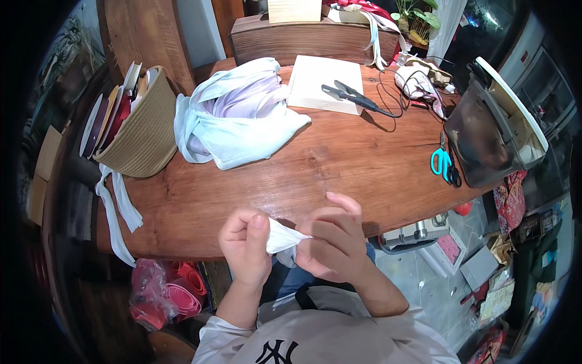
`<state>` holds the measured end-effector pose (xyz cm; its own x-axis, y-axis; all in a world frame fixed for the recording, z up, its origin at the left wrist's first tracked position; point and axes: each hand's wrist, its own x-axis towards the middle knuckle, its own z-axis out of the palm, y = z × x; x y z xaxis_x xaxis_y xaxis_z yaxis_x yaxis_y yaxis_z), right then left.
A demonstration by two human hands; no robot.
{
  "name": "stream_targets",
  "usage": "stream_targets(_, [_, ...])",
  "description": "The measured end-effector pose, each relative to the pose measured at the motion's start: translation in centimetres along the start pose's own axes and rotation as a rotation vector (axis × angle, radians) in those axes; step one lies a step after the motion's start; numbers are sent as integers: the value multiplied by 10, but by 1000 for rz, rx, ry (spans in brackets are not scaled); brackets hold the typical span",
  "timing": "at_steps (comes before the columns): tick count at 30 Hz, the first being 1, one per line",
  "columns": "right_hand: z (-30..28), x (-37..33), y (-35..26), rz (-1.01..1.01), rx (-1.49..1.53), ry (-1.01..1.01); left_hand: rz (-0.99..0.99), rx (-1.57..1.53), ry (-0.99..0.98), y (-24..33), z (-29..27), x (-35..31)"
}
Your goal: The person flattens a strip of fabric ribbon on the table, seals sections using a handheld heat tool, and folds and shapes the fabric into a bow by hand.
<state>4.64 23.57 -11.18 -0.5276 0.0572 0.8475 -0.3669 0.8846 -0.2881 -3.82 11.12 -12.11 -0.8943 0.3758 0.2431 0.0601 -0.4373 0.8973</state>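
Note:
Between my hands, just over the near edge of the wooden table [267,200], a small piece of white fabric [281,238] is stretched and gathered to a point on its right side. My left hand [247,242] pinches the wide side, thumb in front. My right hand [333,242] pinches the narrow end between thumb and fingers, its index finger raised. A loose bit of the fabric hangs below the fingers. Farther off on the table lies a heap of pale blue and lilac sheer cloth [242,115].
At left stands a woven basket [142,127] with ribbon spools; a pale ribbon [118,206] trails over the edge. A black corded hot tool [348,96] rests on a white box [306,76]. Turquoise-handled scissors [441,162] lie beside a clear plastic bin [485,133] at right.

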Motion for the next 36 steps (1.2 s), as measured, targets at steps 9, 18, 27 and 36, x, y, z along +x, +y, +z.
stream_targets(9, [-4,3,11,4,88,-98,-221,-9,-161,2,8,-2])
stream_targets(18, [-10,0,16,1065,1229,109,-248,-277,-117,-5,3,6])
stream_targets(27, [2,-8,3,880,707,145,-73,8,-106,-11,2,0])
stream_targets(36, [-5,-6,1,1017,850,268,-102,-219,85,-8,15,1])
